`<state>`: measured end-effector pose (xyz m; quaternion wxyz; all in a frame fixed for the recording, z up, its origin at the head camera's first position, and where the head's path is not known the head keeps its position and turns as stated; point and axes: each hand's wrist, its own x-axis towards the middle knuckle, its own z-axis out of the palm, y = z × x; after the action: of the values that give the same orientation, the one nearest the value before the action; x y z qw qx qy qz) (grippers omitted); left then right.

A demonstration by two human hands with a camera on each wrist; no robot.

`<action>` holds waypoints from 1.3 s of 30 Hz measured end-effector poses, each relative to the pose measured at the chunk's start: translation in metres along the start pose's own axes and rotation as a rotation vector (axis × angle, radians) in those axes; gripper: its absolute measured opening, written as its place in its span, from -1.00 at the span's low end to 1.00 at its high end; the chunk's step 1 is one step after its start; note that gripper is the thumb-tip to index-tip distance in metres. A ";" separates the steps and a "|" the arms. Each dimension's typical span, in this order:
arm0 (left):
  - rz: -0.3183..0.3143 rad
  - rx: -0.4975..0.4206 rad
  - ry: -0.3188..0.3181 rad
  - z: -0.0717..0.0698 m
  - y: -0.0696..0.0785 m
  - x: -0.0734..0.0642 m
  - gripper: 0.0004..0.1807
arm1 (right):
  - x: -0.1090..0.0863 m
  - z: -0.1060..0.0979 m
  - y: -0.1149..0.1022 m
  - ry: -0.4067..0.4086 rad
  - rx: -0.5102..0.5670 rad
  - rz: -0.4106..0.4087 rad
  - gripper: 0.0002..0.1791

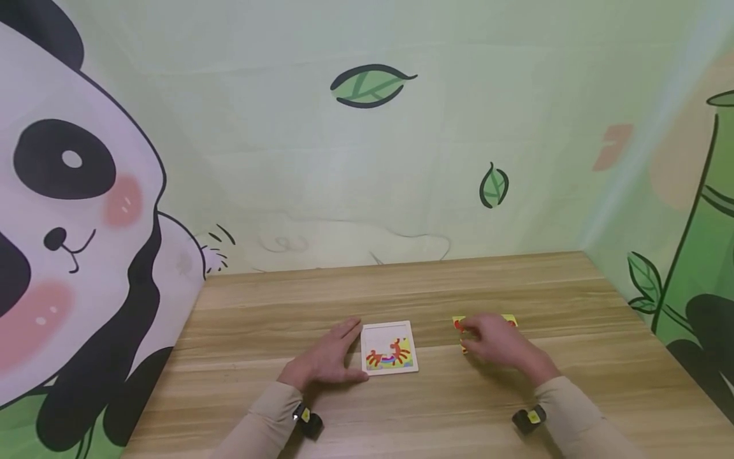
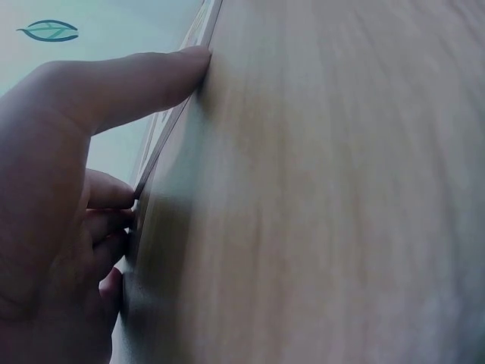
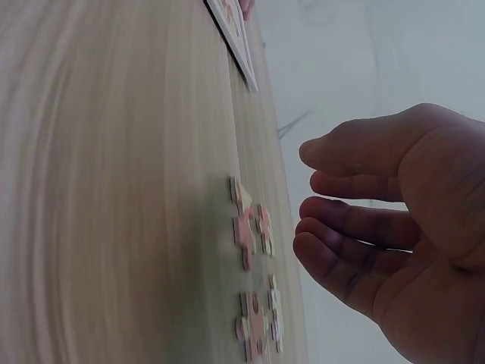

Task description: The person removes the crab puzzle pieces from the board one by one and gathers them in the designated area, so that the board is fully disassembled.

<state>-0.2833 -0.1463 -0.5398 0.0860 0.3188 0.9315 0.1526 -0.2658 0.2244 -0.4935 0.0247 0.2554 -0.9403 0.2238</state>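
Observation:
A square white-rimmed jigsaw tray lies on the table. Its lower part is filled with a red, yellow and rainbow picture, while the upper part shows bare white. My left hand rests at the tray's left side, with thumb and fingers spread along the edge; the left wrist view shows the thumb against it. To the right, my right hand hovers above several loose jigsaw pieces and partly hides them. In the right wrist view its fingers bend loosely with nothing between them, apart from the pieces on the table.
The wooden table reaches back to a wall cloth printed with leaves and a panda. A small black wrist camera sits on the left wrist, and another camera on the right.

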 end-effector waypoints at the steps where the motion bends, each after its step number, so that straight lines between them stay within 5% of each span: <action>1: 0.000 -0.003 0.000 0.000 0.000 0.000 0.18 | 0.001 0.001 -0.002 -0.001 -0.001 -0.004 -0.75; 20: -0.005 -0.017 -0.001 0.001 -0.001 0.000 0.18 | 0.032 0.027 -0.035 -0.105 0.063 0.060 -0.60; 32: 0.003 -0.016 0.006 0.000 -0.001 0.000 0.17 | 0.054 0.046 -0.052 -0.115 0.058 -0.080 -0.64; 39: -0.010 -0.023 -0.002 0.000 0.000 0.000 0.17 | 0.060 0.055 -0.059 -0.167 0.010 -0.056 -0.60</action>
<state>-0.2832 -0.1465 -0.5395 0.0914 0.3134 0.9312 0.1623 -0.2852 0.1268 -0.5086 -0.0488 0.2997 -0.9303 0.2056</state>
